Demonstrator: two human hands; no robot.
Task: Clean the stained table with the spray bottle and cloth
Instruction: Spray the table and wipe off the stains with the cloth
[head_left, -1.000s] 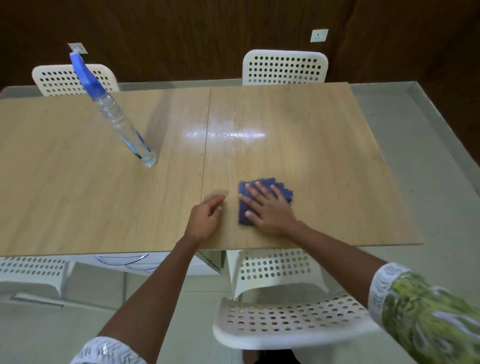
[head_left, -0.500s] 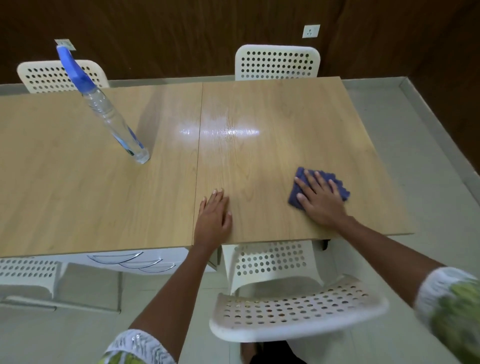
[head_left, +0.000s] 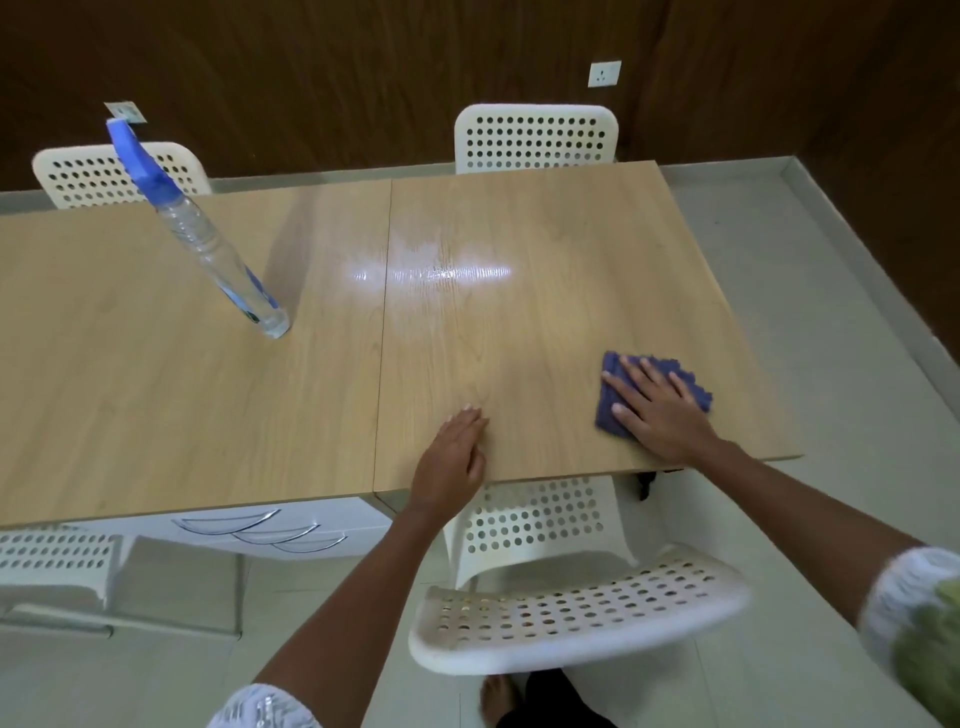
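A folded blue cloth (head_left: 613, 410) lies near the front right of the light wooden table (head_left: 519, 322). My right hand (head_left: 660, 410) presses flat on the cloth with straight, spread fingers. My left hand (head_left: 457, 457) rests flat on the bare table near its front edge, left of the cloth, fingers straight and together. A clear spray bottle (head_left: 208, 244) with a blue trigger head stands on the left half of the table, well away from both hands. A glossy patch (head_left: 436, 273) shines at the table's middle.
A white perforated chair (head_left: 571, 613) stands just in front of the table edge under my arms. Two more white chairs (head_left: 535, 137) (head_left: 88, 174) stand behind the table. Drawers (head_left: 260, 530) sit below the left half. The right table edge drops to the floor.
My right hand slid the cloth from the table's middle front rightward to near the right edge. My left hand flattened and stayed close to the front edge.
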